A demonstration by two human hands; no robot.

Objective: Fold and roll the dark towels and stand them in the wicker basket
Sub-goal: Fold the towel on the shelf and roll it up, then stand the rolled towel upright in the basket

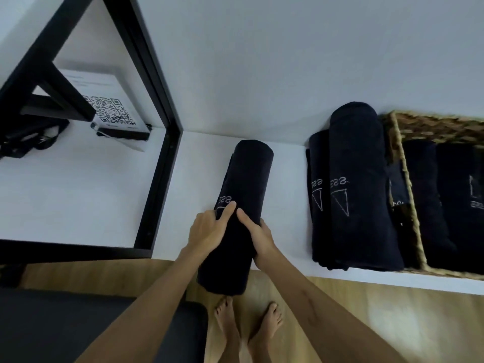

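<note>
A dark rolled towel with pale stitched lettering lies lengthwise on the white shelf, its near end jutting over the front edge. My left hand rests on its left side with fingers stretched over the top. My right hand grips its right side, fingers curled round the roll. Two more rolled dark towels lie side by side further right on the shelf. The wicker basket sits at the far right with dark towel rolls inside it.
A black-framed mirror leans at the left, reflecting a QR-code sign. White wall behind the shelf. Below are a wooden floor, my bare feet and a dark padded bench at the lower left.
</note>
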